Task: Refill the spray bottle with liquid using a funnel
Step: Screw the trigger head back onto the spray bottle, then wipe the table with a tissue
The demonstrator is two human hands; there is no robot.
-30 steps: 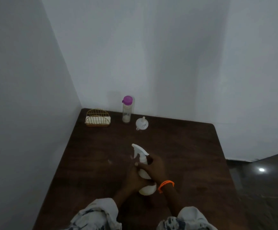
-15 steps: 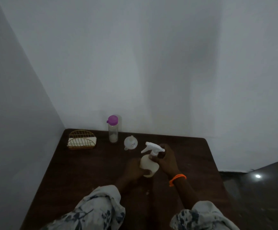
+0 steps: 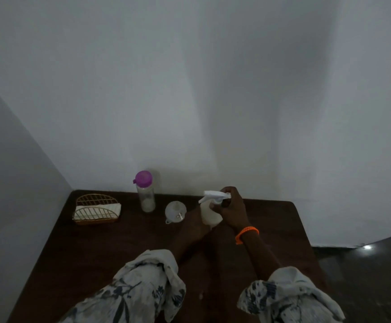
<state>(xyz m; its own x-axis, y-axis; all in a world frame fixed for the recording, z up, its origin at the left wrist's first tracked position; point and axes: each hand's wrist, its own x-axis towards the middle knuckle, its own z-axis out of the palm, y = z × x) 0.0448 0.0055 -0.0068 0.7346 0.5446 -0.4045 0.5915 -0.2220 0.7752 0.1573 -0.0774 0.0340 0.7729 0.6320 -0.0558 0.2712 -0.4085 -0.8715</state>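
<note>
Your left hand point(image 3: 195, 223) wraps the body of the spray bottle point(image 3: 209, 212) low down, and your right hand point(image 3: 233, 206) is curled over the trigger head point(image 3: 214, 197) at the neck, so both hands are grasping the one bottle; it looks as if you are about to unscrew the head. The bottle stands upright on the dark surface point(image 3: 124, 248), towards its far edge, just right of the funnel point(image 3: 175, 211), which lies there on its own beside the purple-capped bottle point(image 3: 145, 192). The main risk from here is a twist that turns the whole bottle rather than the head: if your lower grip slips, the base could skid and knock into the funnel close by. Lifting the head off carelessly could also drag the dip tube out dripping, though no tube can be seen yet. The light is poor, which would make the thread harder to judge. The bottle itself is pale, rounded and squat, with a white trigger head whose nozzle points left; how much liquid is in it cannot be told.
</note>
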